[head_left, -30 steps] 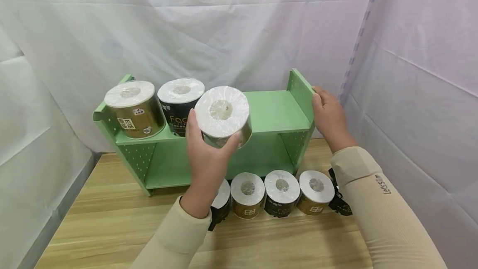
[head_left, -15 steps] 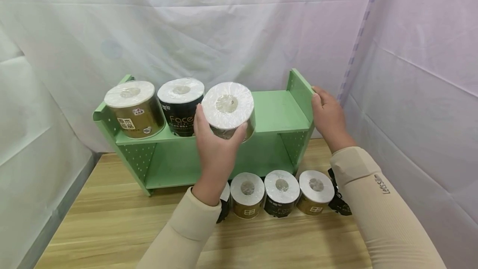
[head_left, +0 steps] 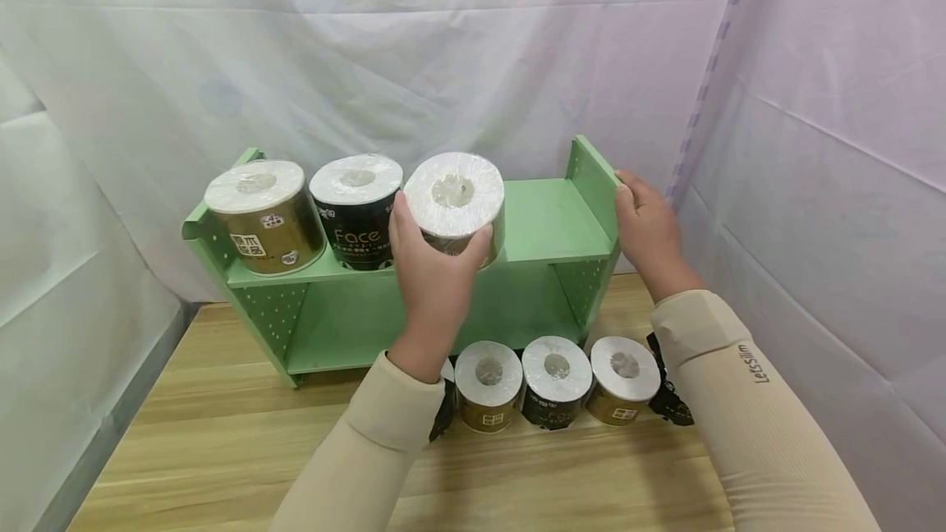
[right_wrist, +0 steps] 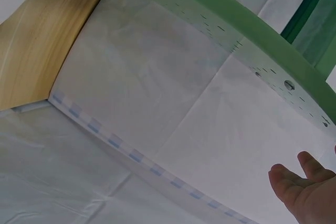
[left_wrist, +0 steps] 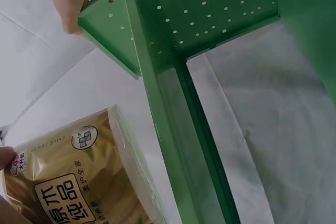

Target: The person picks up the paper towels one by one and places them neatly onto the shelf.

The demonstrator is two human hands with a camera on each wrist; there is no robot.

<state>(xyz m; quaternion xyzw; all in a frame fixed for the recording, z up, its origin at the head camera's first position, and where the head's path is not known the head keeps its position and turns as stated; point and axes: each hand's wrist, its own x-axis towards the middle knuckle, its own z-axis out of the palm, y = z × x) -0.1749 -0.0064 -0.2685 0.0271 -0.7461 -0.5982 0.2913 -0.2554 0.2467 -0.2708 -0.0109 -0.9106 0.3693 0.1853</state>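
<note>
Farther back and slightly right of its place a second ago, the gold-wrapped roll (head_left: 458, 213) sits at or just above the upper shelf (head_left: 543, 220) of the green rack, right of the black roll (head_left: 358, 224); I cannot tell whether it touches the shelf. Its axis is near upright. The left hand (head_left: 436, 282), nearer, pinches its near side between thumb and fingers; the right hand (head_left: 649, 228), well apart, grips the right end panel (head_left: 594, 195). Rolls (head_left: 556, 388) line the wooden surface (head_left: 244, 442) on the near side; white cloth (head_left: 473, 48) hangs behind.
</note>
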